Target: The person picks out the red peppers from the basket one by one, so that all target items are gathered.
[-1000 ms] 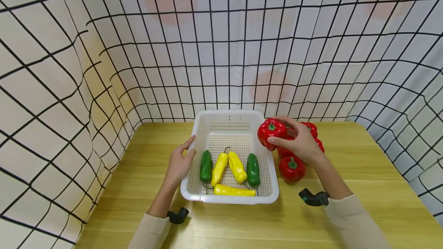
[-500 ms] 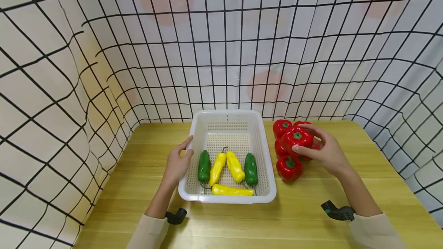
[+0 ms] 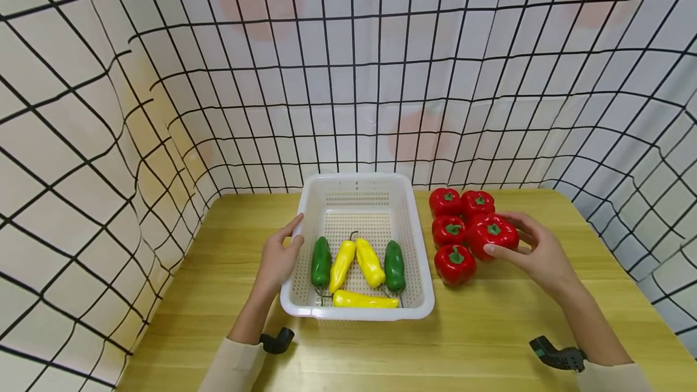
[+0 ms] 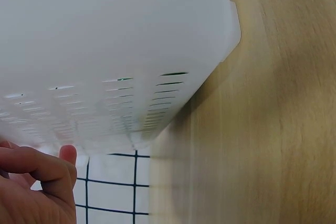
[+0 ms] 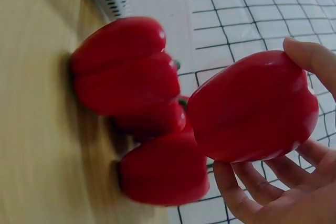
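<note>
My right hand holds a red bell pepper between thumb and fingers. In the right wrist view this held bell pepper is off the table, apart from the pepper behind it. Several more red bell peppers stand in a group, stems up, right of the white plastic basket. At the basket's left rim, my left hand grips the edge; in the left wrist view its curled fingers lie against the outer wall, partly hidden.
Inside the basket lie a green pepper at left, another green pepper at right and yellow peppers between and in front. A black wire grid backed by white cloth encloses the wooden table.
My right hand has moved right with the bell pepper, from beside the basket's right rim to the right side of the pepper group. The left hand keeps its place on the basket.
</note>
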A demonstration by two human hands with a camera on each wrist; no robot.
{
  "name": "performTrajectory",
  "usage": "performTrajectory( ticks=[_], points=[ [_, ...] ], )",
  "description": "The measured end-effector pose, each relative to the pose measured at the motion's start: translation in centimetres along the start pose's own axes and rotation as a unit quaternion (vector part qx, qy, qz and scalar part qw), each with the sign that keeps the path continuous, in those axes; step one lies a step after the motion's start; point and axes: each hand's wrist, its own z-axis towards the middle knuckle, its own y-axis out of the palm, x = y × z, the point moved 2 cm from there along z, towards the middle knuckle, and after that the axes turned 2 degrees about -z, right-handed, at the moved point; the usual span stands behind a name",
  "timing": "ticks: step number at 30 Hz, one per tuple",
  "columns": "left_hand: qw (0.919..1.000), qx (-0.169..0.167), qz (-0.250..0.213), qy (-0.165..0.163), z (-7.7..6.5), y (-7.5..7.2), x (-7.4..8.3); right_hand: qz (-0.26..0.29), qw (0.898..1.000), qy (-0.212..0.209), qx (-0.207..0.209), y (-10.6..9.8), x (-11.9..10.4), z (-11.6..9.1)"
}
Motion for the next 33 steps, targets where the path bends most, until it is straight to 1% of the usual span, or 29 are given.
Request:
performTrajectory(
  ticks=[6, 11, 17, 21, 25, 33],
  points=[
    [1.0, -0.002, -0.003, -0.007, 0.0, 0.1, 0.1, -0.003, 1.0, 0.024, -0.006, -0.6, 1.6, -1.2],
    [0.9999, -0.004, -0.007, -0.009, -0.1, -0.1, 0.1, -0.004, 0.999, 0.041, -0.008, -0.6, 2.9, -1.9],
    [0.9999, -0.003, -0.005, -0.015, -0.1, -0.2, 0.1, 0.006, 0.997, 0.066, -0.03, 0.2, 4.2, -2.3],
    [0.9999, 0.001, 0.0, -0.012, 0.0, -0.1, 0.0, -0.003, 0.996, 0.077, -0.037, 0.9, 4.9, -2.2],
    [1.0, 0.005, 0.006, -0.005, 0.1, -0.1, 0.1, -0.005, 0.996, 0.083, -0.034, 1.5, 5.3, -2.1],
    [1.0, 0.004, 0.006, -0.006, -0.1, 0.0, 0.3, -0.003, 0.996, 0.093, -0.012, 2.3, 5.7, -2.2]
  ],
)
